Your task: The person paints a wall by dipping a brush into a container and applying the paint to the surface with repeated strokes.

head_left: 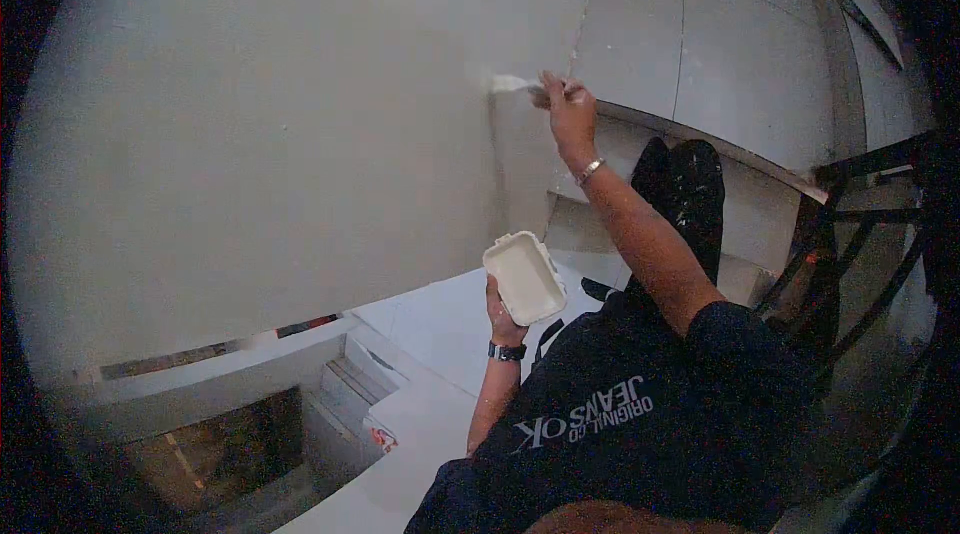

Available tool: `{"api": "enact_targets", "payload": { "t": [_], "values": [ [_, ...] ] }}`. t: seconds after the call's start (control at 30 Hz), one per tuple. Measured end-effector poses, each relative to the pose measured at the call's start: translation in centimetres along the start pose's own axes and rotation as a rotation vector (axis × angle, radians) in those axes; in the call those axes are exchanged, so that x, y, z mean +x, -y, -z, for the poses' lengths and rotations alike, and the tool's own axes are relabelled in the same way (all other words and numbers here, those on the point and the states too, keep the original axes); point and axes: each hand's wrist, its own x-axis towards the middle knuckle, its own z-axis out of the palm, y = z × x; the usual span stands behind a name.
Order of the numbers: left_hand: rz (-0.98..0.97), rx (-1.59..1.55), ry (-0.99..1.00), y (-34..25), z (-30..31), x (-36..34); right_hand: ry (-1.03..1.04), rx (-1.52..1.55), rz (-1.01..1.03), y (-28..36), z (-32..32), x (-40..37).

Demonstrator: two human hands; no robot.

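A paintbrush point(513, 84) is in my right hand point(571, 112), its pale bristles touching the wall point(300, 134) near the wall's right edge. The fingers wrap the brush handle, and a metal bracelet circles this wrist. Lower down, my left hand point(503, 322) holds a cream-coloured plastic tub point(545, 306) from underneath, its open side facing up. Smooth pale paint point(523, 276) appears to cover the bottom of the tub. A dark watch point(507, 351) sits on my left wrist.
Tiled steps point(735, 44) rise at the upper right, with a black metal railing point(880, 214) along the right side. A white surface point(430, 314) runs below the wall. At lower left, an opening point(215, 449) drops toward a brown floor, with small stairs point(350, 389) beside it.
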Motion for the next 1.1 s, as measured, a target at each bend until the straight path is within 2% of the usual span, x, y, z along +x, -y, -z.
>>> {"api": "enact_targets", "payload": {
  "t": [0.07, 0.1, 0.17, 0.2, 0.27, 0.33, 0.4, 0.43, 0.47, 0.5, 0.53, 0.57, 0.6, 0.67, 0.7, 0.73, 0.77, 0.87, 0.9, 0.97, 1.0, 1.07, 1.1],
  "values": [
    [0.007, -0.04, -0.014, -0.2, -0.5, -0.5, 0.104, 0.715, 0.02, 5.0, 0.4, -1.5],
    [0.008, -0.042, -0.014, -0.4, -1.3, -0.6, 0.104, 0.713, 0.02, 5.5, 0.1, -1.7],
    [-0.113, 0.072, -0.008, -0.7, -2.9, -0.8, 0.158, 0.956, 0.038, 6.1, 0.3, -2.0],
    [-0.08, 0.073, 0.004, -0.7, -3.0, -0.8, 0.126, 0.942, 0.044, 4.0, -0.5, -1.3],
    [-0.057, 0.072, 0.044, -1.1, -2.9, -1.5, -0.017, 0.572, -0.061, -3.6, -2.2, 0.4],
    [-0.008, -0.009, 0.043, -1.2, -2.9, -1.4, -0.077, 0.586, -0.11, -5.2, -0.8, -0.3],
    [-0.003, -0.048, 0.002, -1.6, -0.3, 1.2, -0.102, 0.617, -0.153, -9.8, -2.5, 0.6],
    [-0.014, -0.047, 0.001, -1.6, -0.8, 1.0, -0.211, 0.216, -0.106, -13.6, -2.4, 1.4],
    [-0.049, 0.093, -0.029, -1.7, -1.8, 0.5, -0.312, -0.184, -0.053, -15.6, -2.6, 2.0],
    [-0.086, 0.234, -0.061, -1.9, -2.2, 0.3, -0.299, -0.174, -0.047, -15.3, -3.0, 2.2],
    [-0.1, 0.233, -0.064, -1.7, -1.1, 0.6, -0.252, -0.02, -0.055, -14.4, -3.2, 2.4],
    [-0.022, 0.088, -0.016, -1.3, 0.5, 1.1, -0.204, 0.133, -0.063, -13.3, -3.4, 2.6],
    [0.058, -0.058, 0.032, -1.0, 1.4, 1.1, -0.193, 0.137, -0.061, -10.5, -3.3, 2.1],
    [0.041, -0.061, 0.006, -1.2, 0.6, 0.8, -0.011, 0.315, -0.048, -2.2, -2.8, 0.7],
    [0.034, -0.064, -0.021, -1.2, 0.3, 0.6, -0.008, 0.318, -0.049, 0.6, -2.4, 0.1],
    [0.032, -0.063, -0.022, -1.2, 0.5, 0.6, 0.017, 0.584, -0.051, 3.2, -2.0, -0.5],
    [0.039, -0.073, 0.0, -1.1, 0.9, 0.7, 0.042, 0.848, -0.052, 4.2, -1.8, -0.8],
    [-0.014, -0.01, 0.013, -1.3, -0.5, 0.6, 0.101, 1.0, -0.04, 3.2, -1.8, -0.4],
    [-0.064, 0.059, -0.003, -1.4, -1.0, 0.4, 0.104, 1.001, -0.039, 2.1, -1.8, -0.4],
    [-0.054, 0.039, -0.003, -1.1, 0.1, 0.9, 0.08, 0.629, 0.006, -1.9, -1.8, -0.1],
    [-0.044, 0.018, -0.006, -1.0, 0.4, 1.1, 0.084, 0.633, 0.012, -5.2, -2.0, 0.6],
    [-0.052, 0.028, 0.015, -1.3, -0.5, 1.0, -0.062, 0.285, 0.04, -10.8, -1.8, 2.6],
    [-0.054, 0.038, 0.028, -1.4, -0.9, 0.8, -0.059, 0.286, 0.044, -10.6, -1.0, 2.4]
  ]
}}
